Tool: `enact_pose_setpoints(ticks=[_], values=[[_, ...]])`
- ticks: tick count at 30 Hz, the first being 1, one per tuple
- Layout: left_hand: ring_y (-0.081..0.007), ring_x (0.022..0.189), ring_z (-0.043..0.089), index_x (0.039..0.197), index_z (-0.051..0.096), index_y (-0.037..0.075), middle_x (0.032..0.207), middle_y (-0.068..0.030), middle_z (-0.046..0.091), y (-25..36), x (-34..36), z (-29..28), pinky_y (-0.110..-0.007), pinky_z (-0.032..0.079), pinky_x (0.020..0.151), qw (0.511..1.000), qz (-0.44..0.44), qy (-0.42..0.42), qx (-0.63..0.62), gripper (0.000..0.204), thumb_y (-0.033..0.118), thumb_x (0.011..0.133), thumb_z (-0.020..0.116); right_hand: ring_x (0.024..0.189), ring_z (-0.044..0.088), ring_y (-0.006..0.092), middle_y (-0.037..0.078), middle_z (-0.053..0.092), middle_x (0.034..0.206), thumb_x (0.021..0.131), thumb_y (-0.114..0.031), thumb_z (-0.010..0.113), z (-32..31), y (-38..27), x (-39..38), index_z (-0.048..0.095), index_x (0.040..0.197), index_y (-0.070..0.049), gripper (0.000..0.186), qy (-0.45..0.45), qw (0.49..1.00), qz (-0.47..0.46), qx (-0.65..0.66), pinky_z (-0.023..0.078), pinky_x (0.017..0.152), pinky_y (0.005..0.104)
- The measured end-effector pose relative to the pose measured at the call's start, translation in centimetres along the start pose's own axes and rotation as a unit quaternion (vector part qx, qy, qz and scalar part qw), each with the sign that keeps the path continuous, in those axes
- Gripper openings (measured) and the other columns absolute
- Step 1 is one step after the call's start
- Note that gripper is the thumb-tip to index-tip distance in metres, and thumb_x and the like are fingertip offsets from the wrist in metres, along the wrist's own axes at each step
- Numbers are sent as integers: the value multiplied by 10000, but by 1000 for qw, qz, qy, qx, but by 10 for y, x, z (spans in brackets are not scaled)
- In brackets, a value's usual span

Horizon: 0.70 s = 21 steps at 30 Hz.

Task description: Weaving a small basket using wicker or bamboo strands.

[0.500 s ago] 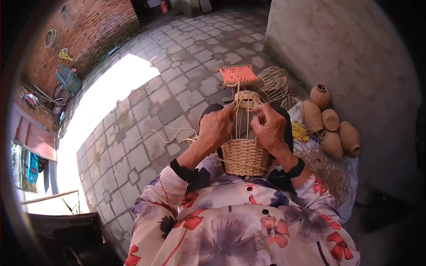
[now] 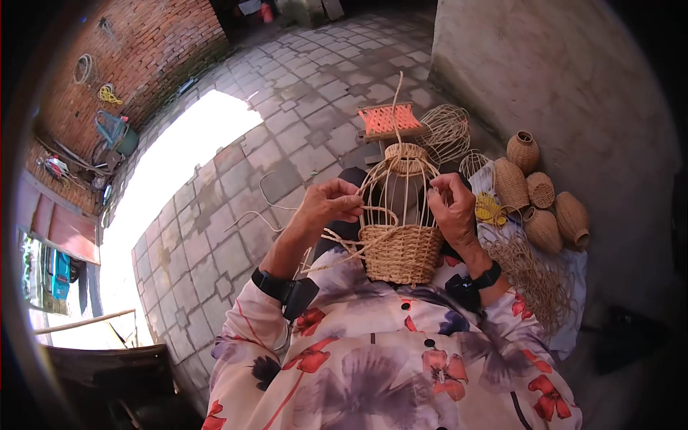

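A half-woven straw-coloured basket (image 2: 400, 259) rests in my lap, its lower body dense. Bare upright strands rise from it to a narrow woven neck (image 2: 410, 152) at the far end; one strand end sticks up beyond that. My left hand (image 2: 327, 206) is closed in a pinch at the basket's left side, on a weaving cord (image 2: 335, 239) that loops over the front wall and trails off leftward. At the right side my right hand (image 2: 455, 213) pinches one of the upright strands, thumb and forefinger together. The fingertips partly hide what each pinch holds.
Beyond the basket stands a small stool (image 2: 388, 120) with an orange woven seat, beside a coil of pale cord (image 2: 446, 132). Several finished vase-shaped baskets (image 2: 511, 183) lie at the right with a heap of loose fibre (image 2: 534, 279). A plastered wall (image 2: 545, 79) rises there.
My left hand has drawn back from the neck, down and left, with a cord loop now across the basket front. My right hand has shifted slightly right. The strand end beyond the neck now stands up.
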<state>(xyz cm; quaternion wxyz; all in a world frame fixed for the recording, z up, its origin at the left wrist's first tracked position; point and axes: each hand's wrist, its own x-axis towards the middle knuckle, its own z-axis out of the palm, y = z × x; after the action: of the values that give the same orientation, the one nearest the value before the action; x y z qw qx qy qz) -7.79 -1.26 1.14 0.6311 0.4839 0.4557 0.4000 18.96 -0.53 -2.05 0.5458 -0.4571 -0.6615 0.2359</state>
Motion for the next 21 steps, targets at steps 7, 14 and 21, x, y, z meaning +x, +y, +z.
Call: enact_pose_setpoints(ticks=[7, 14, 21], values=[[-364, 737, 634, 935, 669, 90, 836, -202, 653, -38, 20, 25, -425, 497, 676, 896, 172, 101, 396, 164, 153, 786, 643, 567, 491, 80, 26, 558, 705, 797, -32, 634, 2, 2, 1, 580, 929, -25, 143, -4, 1000, -13, -3, 430, 525, 245], [-377, 710, 626, 982, 613, 48, 820, -198, 641, -29, 11, 44, -419, 484, 633, 846, 276, 150, 431, 167, 47, 830, 544, 776, 617, 272, 147, 602, 928, 862, -259, 652, -5, -13, 5, 537, 1093, -28, 347, 16, 994, -30, -107, 497, 697, 357], [-311, 710, 647, 1060, 627, 59, 811, -141, 642, -28, 17, 41, -406, 505, 638, 830, 324, 113, 439, 239, 58, 827, 573, 1081, 538, 368, 199, 549, 1135, 811, -329, 665, 8, -11, 14, 479, 1209, -54, 518, -79, 984, 62, -145, 432, 919, 455]])
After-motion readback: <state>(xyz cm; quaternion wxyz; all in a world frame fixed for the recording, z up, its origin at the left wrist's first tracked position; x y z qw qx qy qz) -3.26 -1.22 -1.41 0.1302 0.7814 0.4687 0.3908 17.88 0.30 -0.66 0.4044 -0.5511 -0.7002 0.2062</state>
